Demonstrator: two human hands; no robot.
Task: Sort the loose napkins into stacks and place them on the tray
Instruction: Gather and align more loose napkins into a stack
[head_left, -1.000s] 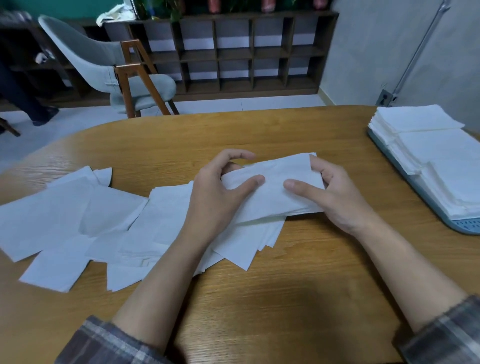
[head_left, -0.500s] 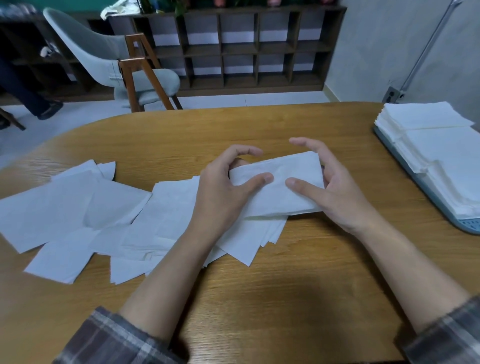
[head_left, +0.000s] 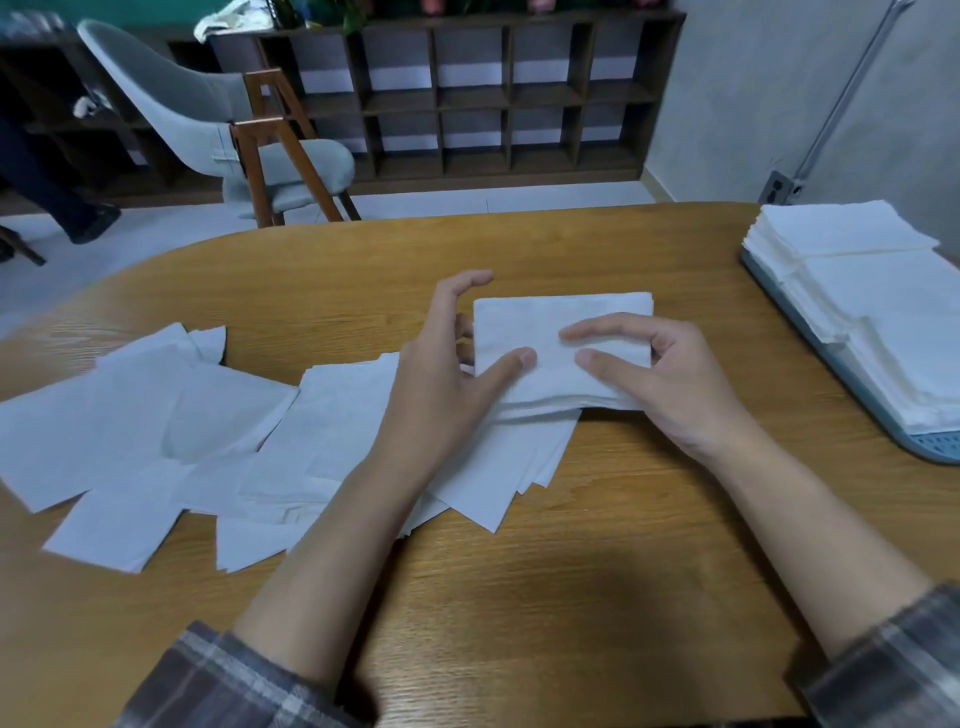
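Centrally, the left hand (head_left: 441, 384) and right hand (head_left: 670, 384) grip a napkin stack (head_left: 550, 322) overlapping loose napkins (head_left: 156, 415); bare tabletop (head_left: 727, 322) separates it from the right-edge tray (head_left: 930, 447), loaded with stacked napkins (head_left: 857, 291).

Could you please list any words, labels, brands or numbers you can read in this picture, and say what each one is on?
None: no text can be read anywhere.
The held napkin stack, the loose napkins, the stacked napkins and the tray all look plain.
The shelf unit and wall socket show no legible marking.
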